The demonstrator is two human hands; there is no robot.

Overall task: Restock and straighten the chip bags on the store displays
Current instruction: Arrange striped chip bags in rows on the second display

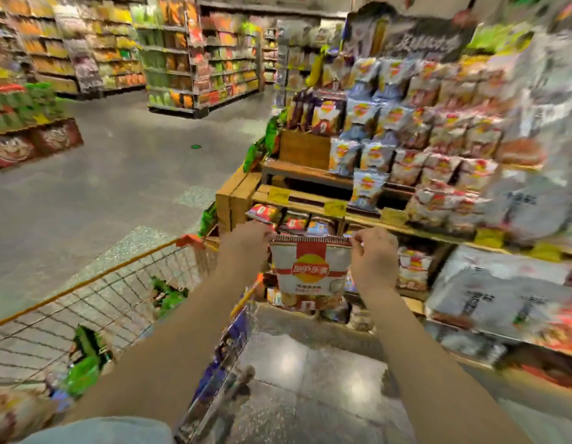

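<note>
A white and red chip bag [310,267] with a yellow and red logo hangs upright in front of me. My left hand [246,245] pinches its top left corner and my right hand [373,254] pinches its top right corner. The bag is held in front of the lower tier of a wooden chip display [297,200]. Behind it, several red and blue bags [294,221] lie in that lower tier. Higher tiers hold rows of blue-white bags [368,155] and red-white bags [438,161]. One blue-white bag [366,189] leans forward over the shelf edge.
A wire shopping cart [95,302] with an orange rim stands at my left, holding green bags [86,363] and others. Large grey-white packs [502,296] fill the display's right side. Open grey floor [134,174] stretches left toward stocked aisles [198,59]. The picture is blurred.
</note>
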